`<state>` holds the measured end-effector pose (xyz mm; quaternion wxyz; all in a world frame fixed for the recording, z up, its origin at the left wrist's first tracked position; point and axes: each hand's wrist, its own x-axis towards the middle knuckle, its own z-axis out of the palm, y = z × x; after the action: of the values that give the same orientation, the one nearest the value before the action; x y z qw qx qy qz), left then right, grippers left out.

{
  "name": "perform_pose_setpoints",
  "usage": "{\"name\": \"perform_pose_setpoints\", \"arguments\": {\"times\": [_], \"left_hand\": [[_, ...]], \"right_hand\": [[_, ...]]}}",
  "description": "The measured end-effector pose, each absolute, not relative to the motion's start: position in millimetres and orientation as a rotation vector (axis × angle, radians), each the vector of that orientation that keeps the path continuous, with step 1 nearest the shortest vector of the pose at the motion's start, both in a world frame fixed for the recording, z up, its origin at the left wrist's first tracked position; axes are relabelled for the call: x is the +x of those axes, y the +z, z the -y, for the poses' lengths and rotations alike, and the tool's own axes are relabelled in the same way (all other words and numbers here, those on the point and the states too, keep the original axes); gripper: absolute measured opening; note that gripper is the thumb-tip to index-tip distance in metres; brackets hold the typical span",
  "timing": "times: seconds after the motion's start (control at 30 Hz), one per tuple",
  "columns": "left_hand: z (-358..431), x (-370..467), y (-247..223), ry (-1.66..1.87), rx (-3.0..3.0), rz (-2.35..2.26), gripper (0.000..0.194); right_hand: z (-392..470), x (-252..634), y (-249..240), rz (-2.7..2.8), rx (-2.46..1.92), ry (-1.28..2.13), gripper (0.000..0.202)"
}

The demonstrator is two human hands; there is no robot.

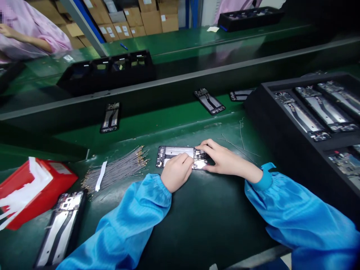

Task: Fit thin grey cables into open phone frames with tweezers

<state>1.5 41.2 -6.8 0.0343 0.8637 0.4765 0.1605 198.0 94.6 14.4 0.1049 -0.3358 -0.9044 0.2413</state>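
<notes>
An opened phone (177, 150) lies lengthwise on the green bench, its silvery inside and circuit boards facing up. My right hand (225, 160) spans its right end, thumb on the near edge and index finger on the far edge. Over the phone's middle, beside the bright board, my left hand (177, 171) is closed with fingertips pressed together. Whatever those fingertips pinch is hidden. Left of the phone lies a bundle of thin grey cables (120, 167) with gold-coloured ends, a white strip (101, 176) across it. A few loose cables (239, 144) lie beyond my right wrist.
Black trays with opened phones (305, 112) stand at the right. A red bin (36, 191) and another opened phone (60, 228) are at the left. More opened phones (110, 118) lie along the back. Behind the divider are a black tray (107, 71) and a person in pink (36, 28).
</notes>
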Motion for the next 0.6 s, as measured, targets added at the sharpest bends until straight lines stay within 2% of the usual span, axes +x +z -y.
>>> {"name": "perform_pose_setpoints", "arguments": {"times": [0.2, 0.43, 0.6], "left_hand": [[-40, -1, -6, 0.538, 2.593, -1.422, 0.02], [-33, -3, -4, 0.53, 2.689, -1.095, 0.031], [-31, -3, -4, 0.552, 2.692, -1.047, 0.031]], "right_hand": [[-92, 196, 18, 2.67, -1.037, 0.752, 0.055], [-91, 195, 21, 2.653, -1.044, 0.813, 0.05], [-92, 195, 22, 2.656, -1.062, 0.823, 0.052]]}}
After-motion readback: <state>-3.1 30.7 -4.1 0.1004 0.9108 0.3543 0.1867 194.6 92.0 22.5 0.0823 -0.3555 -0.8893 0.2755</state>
